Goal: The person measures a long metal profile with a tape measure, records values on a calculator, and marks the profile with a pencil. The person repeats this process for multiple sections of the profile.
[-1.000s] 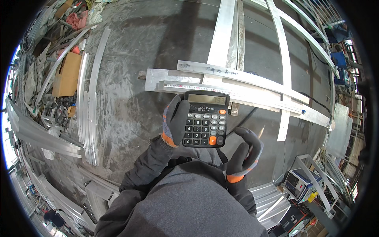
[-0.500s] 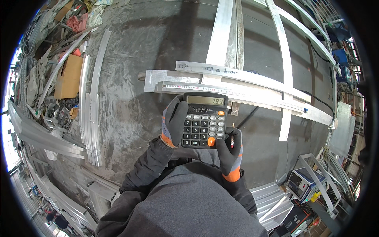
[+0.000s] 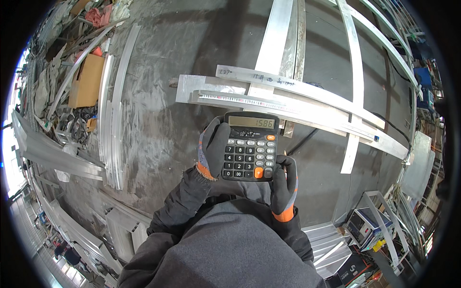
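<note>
A black desktop calculator (image 3: 249,153) with grey and orange keys lies face up above my lap, digits lit in its display. My left hand (image 3: 212,146), in a grey glove with an orange cuff, grips its left edge, thumb on the front. At its lower right corner is my right hand (image 3: 284,187), gloved alike, its fingers curled beside the keys. The slim pencil seen in that hand half a second ago is now hidden by the fingers. Just beyond the calculator, a tape measure blade (image 3: 240,99) lies along a metal bar.
A metal strip with handwriting (image 3: 297,89) lies beyond the tape, across long metal bars (image 3: 273,43). Long profiles (image 3: 115,120) lie on the floor at left, beside a cardboard box (image 3: 86,81) and scrap. A metal frame (image 3: 384,225) and boxed equipment (image 3: 360,223) stand at lower right.
The display's digits have changed. My right thumb has drawn back from the bottom keys to the calculator's edge, and the pencil has gone out of sight. The view has shifted slightly.
</note>
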